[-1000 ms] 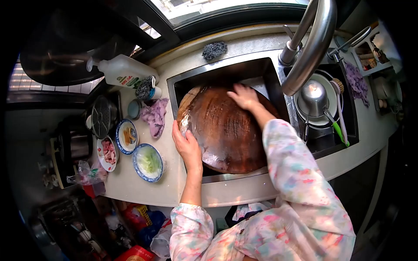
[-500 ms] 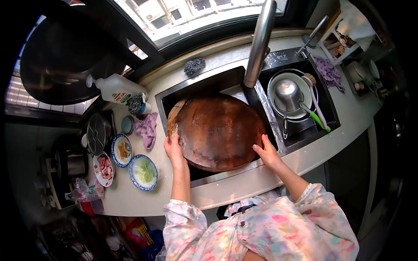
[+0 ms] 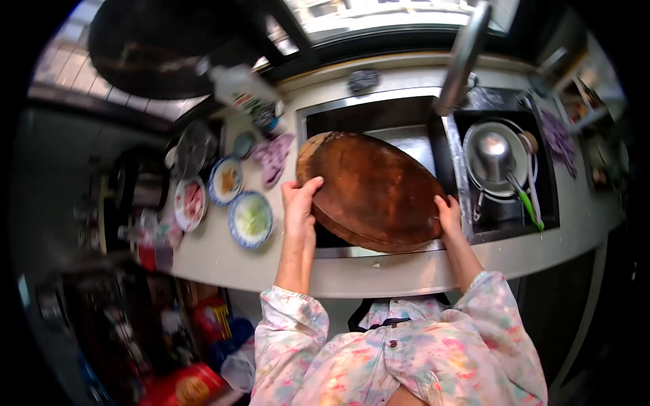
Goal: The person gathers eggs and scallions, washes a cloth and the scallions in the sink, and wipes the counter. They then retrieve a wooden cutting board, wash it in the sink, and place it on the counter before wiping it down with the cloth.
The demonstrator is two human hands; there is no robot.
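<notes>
A thick round wooden chopping board (image 3: 379, 189), dark brown and wet-looking, is held tilted over the left basin of the sink (image 3: 413, 139). My left hand (image 3: 300, 201) grips its left edge, thumb on the top face and fingers mostly hidden beneath. At the opposite edge my right hand (image 3: 449, 215) is closed on the board, its fingertips partly out of sight. Above the sink stands the metal faucet (image 3: 464, 61); I see no water running from it.
Left on the counter are a bowl of sliced greens (image 3: 250, 218), a plate of raw meat (image 3: 190, 204), a small dish (image 3: 226, 181) and a purple cloth (image 3: 273, 159). The right basin holds nested bowls and a metal ladle (image 3: 494, 157). A scouring pad (image 3: 363, 81) lies behind the sink.
The chopping board has been lifted and tilted, uncovering more of the basin floor. Both hands have moved with it, the left thumb now over its top face. The camera view has shifted left.
</notes>
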